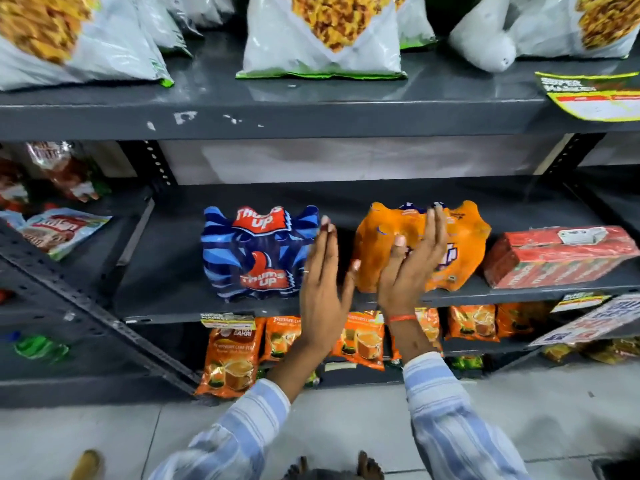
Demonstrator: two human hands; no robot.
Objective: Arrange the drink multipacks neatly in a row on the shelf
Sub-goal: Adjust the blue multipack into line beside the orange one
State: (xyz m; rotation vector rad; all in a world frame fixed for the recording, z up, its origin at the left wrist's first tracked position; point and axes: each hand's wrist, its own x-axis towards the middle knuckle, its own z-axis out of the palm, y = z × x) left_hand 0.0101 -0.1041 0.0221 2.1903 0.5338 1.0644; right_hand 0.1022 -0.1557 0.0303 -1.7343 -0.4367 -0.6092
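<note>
Reaching toward the orange multipack [388, 247] on the middle shelf [166, 271], my right hand [412, 261] lies flat and open across its front, fingers spread, holding nothing. My left hand [323, 282], also flat and empty, stands edgewise just left of it, beside the blue Thums Up multipack [258, 251]. Shrink-wrapped bottles probably feel heavy and slippery; gripping both sides seems safest. My hand hides its label; the red carton [557, 259] to my right looks blurred.

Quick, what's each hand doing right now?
Left hand: open and flat, holding nothing, in the gap between the two multipacks.
Right hand: open, palm against the orange multipack, not gripping.
</note>
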